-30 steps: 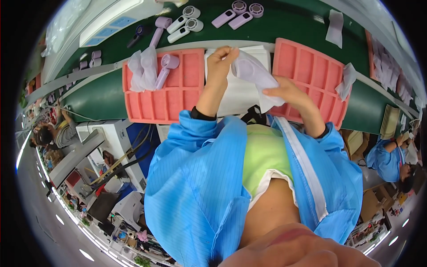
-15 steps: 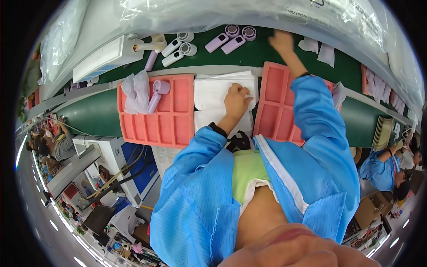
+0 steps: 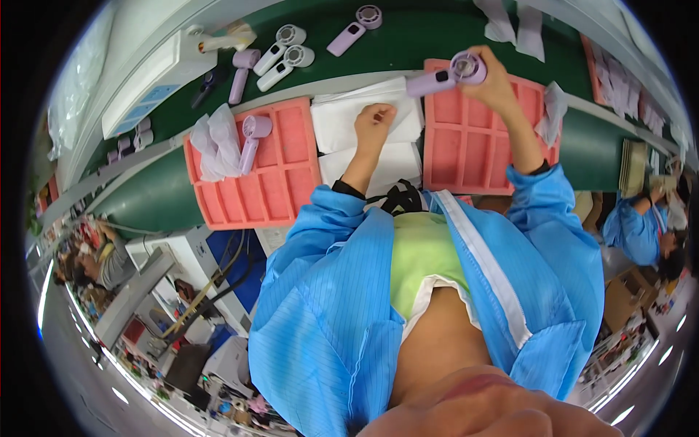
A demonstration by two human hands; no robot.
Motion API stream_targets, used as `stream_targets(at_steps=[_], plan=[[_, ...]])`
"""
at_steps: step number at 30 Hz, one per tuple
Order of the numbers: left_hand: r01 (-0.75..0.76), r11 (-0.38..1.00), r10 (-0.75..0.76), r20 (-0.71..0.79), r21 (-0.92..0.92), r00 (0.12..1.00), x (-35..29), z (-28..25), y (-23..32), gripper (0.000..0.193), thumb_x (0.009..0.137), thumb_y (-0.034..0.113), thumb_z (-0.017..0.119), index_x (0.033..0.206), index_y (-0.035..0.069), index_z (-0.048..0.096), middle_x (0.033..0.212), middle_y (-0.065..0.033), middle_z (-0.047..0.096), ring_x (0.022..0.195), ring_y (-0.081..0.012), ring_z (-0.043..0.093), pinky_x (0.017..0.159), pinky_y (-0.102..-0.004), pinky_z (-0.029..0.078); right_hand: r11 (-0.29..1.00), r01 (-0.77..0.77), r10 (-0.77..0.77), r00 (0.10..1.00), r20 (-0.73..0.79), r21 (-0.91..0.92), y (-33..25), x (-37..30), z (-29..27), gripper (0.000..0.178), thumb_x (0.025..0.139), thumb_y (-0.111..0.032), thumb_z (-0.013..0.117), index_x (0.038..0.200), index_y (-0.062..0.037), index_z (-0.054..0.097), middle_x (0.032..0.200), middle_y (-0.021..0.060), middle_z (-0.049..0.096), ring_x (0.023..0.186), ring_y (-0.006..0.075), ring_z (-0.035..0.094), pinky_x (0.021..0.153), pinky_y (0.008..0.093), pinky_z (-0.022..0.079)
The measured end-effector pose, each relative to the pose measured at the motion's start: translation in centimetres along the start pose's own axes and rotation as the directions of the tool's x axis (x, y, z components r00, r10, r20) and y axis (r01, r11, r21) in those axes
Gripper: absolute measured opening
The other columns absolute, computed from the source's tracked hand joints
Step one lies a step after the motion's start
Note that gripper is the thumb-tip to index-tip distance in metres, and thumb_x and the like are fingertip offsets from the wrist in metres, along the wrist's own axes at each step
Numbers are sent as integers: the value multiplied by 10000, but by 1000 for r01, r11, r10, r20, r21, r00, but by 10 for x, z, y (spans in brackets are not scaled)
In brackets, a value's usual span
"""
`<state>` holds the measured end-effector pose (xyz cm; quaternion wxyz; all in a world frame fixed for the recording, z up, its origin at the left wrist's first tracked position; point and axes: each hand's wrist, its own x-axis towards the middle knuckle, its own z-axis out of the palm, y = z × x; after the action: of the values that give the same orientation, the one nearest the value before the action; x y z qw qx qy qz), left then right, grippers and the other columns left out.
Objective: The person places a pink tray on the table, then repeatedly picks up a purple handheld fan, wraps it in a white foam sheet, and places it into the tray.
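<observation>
My right hand [image 3: 495,81] grips a light purple handheld fan [image 3: 435,82] by its round head, with the handle pointing left toward the white stack. Over the stack of thin white bags [image 3: 338,120] in the middle, my left hand [image 3: 373,125] is closed, thumb and fingertips pinching the raised edge of the top bag [image 3: 402,109]. Another purple fan [image 3: 253,135] lies on the left pink tray [image 3: 291,138], beside some bagged items [image 3: 216,146]. The right pink tray [image 3: 466,149] sits below my right hand.
On the green bench beyond lie a purple fan [image 3: 352,35], two white fans [image 3: 280,65] and another purple fan [image 3: 240,79]. A white box-shaped device [image 3: 149,87] stands at far left. Wrapped pieces [image 3: 531,33] lie far right. Co-workers sit at both sides.
My right hand has picked up one of the two purple fans on the far bench and brought it nearer, over the right tray's edge. My left hand now pinches the top bag's edge.
</observation>
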<state>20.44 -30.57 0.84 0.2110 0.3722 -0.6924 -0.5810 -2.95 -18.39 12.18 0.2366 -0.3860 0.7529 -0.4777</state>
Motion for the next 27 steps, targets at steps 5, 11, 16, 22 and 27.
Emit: stream_targets(at_steps=[5,11,16,22,27], plan=[[33,970,-13,83,-243,996,-2,-6,9,122,821,138,698,891,43,666,795,14,612,677,-71,522,590,-227,420,994,-71,53,978,-204,-81,-9,-72,41,655,511,-138,771,1101,-60,497,1009,99,582,941,225,590,837,339,481],[119,908,-78,117,-402,990,-18,-31,34,101,880,115,628,940,34,626,851,-5,595,762,-88,537,682,-230,440,998,38,-50,964,-262,-50,-17,-93,105,630,511,-171,767,1070,-39,508,1062,171,521,1005,357,515,866,405,437],[134,787,37,263,-602,964,-28,-30,73,109,908,120,591,955,21,593,903,-15,584,836,-104,533,751,-256,429,955,161,-199,970,-137,-248,-16,-112,121,558,535,-139,742,1030,-33,507,1030,177,518,985,372,494,845,431,426],[-88,964,108,69,-251,992,-30,-59,67,128,920,115,577,972,-1,590,898,-14,576,822,-87,503,737,-229,410,997,-36,4,894,-447,-64,-32,-132,94,602,528,-152,734,1077,-35,513,1007,159,527,984,333,518,843,406,440],[-278,870,181,-261,-407,948,-26,-89,97,113,901,88,599,978,6,608,872,0,573,770,-77,498,690,-239,419,984,-175,108,706,-700,-25,-44,-156,36,560,593,-111,750,1078,-1,493,949,113,589,898,190,587,802,316,483]])
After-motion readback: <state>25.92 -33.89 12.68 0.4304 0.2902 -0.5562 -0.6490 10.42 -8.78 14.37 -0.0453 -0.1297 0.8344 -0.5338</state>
